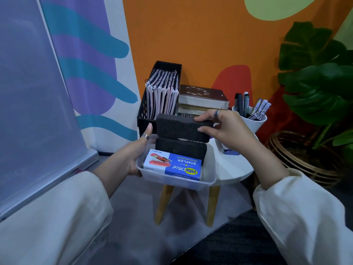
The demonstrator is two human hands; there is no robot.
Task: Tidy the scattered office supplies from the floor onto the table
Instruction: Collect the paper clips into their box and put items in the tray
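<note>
A black eraser is held in the air just above a clear plastic tray, pinched at its right end by the right hand, thumb below and fingers on top. A second black eraser stands inside the tray at its far side, and a blue and white stapler box lies in front of it. The left hand grips the tray's left rim, thumb over the edge, and holds the tray in front of a small white table with wooden legs. On the table stand a black bin full of spiral notebooks, a stack of books beside it, and a white cup of markers. A big-leafed plant in a wicker basket sits to the right. Cream sleeves cover both arms.
</note>
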